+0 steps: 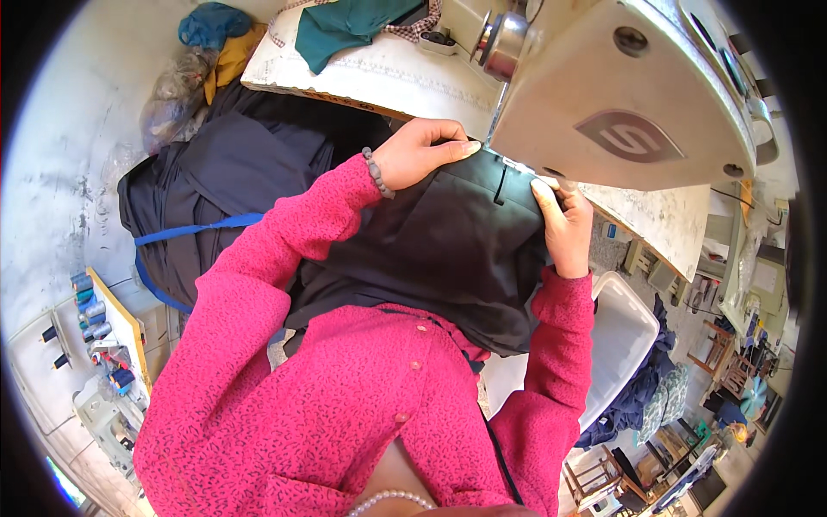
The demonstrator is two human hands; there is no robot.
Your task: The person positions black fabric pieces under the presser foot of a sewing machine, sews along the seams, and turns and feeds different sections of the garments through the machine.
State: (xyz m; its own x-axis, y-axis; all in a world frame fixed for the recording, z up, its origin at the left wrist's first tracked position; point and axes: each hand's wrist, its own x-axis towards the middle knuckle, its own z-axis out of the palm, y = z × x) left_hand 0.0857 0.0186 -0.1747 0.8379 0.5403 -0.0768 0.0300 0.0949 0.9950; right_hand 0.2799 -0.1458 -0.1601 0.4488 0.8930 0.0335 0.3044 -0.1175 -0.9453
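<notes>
A pair of black trousers [431,250], or a similar garment, hangs from the sewing table's edge over my lap. Its top edge lies under the needle area of a beige sewing machine [551,121]. My left hand [418,155], with a beaded bracelet on the wrist, pinches that edge left of the needle, thumb on top. To the right of the needle, my right hand [564,226] grips the same edge between thumb and fingers. Between the hands, a narrow belt loop [500,183] stands out on the lit waistband. The needle tip itself is hard to make out.
Green cloth [345,33] lies on the white table [379,82]. A heap of dark garments tied with a blue strip [200,228] stands at my left. A white plastic bin [622,345] is at my right. Thread spools [93,310] and another machine [105,414] sit lower left.
</notes>
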